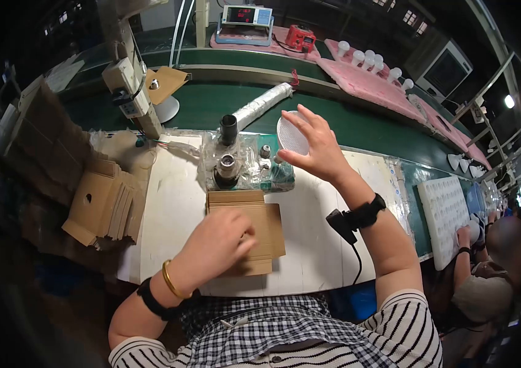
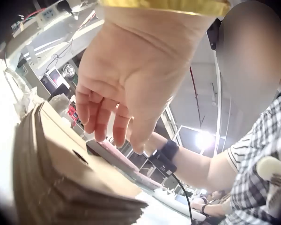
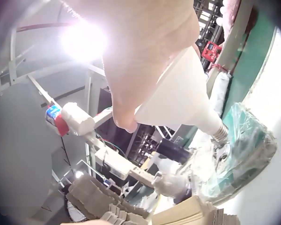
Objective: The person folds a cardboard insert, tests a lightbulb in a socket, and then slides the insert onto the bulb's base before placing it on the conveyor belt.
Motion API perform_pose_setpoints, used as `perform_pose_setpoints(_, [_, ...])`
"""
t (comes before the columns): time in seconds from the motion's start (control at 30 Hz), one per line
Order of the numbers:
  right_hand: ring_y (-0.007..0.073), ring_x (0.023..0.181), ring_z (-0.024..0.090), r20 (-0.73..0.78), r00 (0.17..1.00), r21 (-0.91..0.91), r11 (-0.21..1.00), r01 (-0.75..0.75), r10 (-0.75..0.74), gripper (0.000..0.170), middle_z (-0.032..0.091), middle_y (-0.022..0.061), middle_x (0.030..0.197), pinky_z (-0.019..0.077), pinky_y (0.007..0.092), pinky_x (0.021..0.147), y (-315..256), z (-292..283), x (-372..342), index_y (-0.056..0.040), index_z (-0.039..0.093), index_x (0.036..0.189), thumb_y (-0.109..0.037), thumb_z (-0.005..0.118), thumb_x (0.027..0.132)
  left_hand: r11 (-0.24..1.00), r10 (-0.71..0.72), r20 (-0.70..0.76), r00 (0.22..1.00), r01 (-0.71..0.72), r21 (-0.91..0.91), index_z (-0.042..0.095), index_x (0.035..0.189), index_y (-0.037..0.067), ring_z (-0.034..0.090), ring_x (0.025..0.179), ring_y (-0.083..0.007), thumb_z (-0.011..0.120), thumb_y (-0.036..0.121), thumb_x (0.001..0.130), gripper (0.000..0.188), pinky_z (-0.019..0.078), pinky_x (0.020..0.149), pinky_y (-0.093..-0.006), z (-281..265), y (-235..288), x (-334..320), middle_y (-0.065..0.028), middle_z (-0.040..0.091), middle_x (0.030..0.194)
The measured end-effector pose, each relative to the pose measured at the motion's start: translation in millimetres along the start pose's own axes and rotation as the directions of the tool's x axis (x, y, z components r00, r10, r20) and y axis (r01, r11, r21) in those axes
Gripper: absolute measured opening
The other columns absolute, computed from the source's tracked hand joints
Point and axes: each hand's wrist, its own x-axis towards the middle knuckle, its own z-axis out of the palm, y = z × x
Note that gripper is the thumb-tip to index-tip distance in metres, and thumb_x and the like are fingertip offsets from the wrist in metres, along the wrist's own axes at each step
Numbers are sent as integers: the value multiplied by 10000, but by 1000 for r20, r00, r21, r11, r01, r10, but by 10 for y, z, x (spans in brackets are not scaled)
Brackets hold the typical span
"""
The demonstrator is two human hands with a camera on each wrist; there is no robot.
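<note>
A white cone-shaped bulb (image 3: 180, 93) with a metal screw base is gripped around its wide rim by my right hand (image 1: 319, 147); its base meets a socket on the plastic-wrapped fixture (image 3: 239, 140) in the right wrist view. In the head view the bulb's textured face (image 1: 291, 134) points up. My left hand (image 1: 214, 242) hovers over a stack of flat brown cardboard pieces (image 1: 266, 230), fingers loosely bent; in the left wrist view the left hand (image 2: 131, 79) is beside the cardboard (image 2: 61, 136) and holds nothing.
More folded cardboard (image 1: 98, 202) stands at the left. Behind the fixture lie a foil-wrapped tube (image 1: 263, 105) and a meter (image 1: 246, 17). Several bulbs (image 1: 369, 60) stand on pink foam. At the right are a white tray (image 1: 443, 214) and another person.
</note>
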Motion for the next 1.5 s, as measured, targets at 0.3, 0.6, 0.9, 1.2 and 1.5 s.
perform_pose_setpoints(0.3, [401, 1348, 383, 105, 993, -163, 986, -37, 54, 802, 394, 184, 1505, 357, 570, 1033, -146, 256, 172, -321, 498, 1434, -593, 733, 716, 965, 91, 76, 993, -107, 241, 600, 1013, 58, 527, 1103, -304, 825, 424, 690, 537, 444, 951, -410, 275, -10, -342, -119, 560, 1177])
perform_pose_setpoints(0.6, [384, 1289, 426, 121, 991, -266, 964, -27, 61, 801, 412, 159, 1489, 406, 538, 981, -199, 265, 227, -342, 492, 1437, -604, 718, 715, 965, 150, 11, 989, -148, 214, 641, 872, 55, 581, 952, -291, 773, 305, 771, 301, 505, 842, -379, 322, -124, -287, -82, 632, 1039])
perform_pose_setpoints(0.9, [345, 1245, 453, 76, 997, -242, 970, 4, 15, 808, 441, 142, 1454, 432, 492, 923, -181, 252, 209, -327, 506, 1427, -612, 725, 703, 970, 157, -59, 986, -143, 196, 670, 877, 79, 594, 953, -297, 769, 185, 761, 186, 518, 827, -389, 332, -32, -293, -71, 632, 1059])
perform_pose_setpoints(1.2, [362, 1308, 437, 52, 996, -159, 985, -63, 72, 779, 445, 165, 1469, 403, 537, 998, -109, 253, 155, -299, 510, 1422, -600, 709, 732, 987, 140, -88, 986, -132, 93, 670, 831, 69, 606, 950, -267, 742, 181, 825, 133, 512, 819, -358, 120, 57, -205, -98, 639, 1078])
perform_pose_setpoints(1.5, [300, 1440, 293, -30, 937, 913, 391, -117, 349, 963, 269, 198, 1563, 247, 411, 1163, -350, -357, -423, -45, 273, 1541, -601, 619, 835, 759, -305, -580, 756, -174, -627, 560, 1071, 38, 482, 745, -11, 563, 226, 1024, 194, 417, 659, -186, -216, 167, 172, 24, 584, 899])
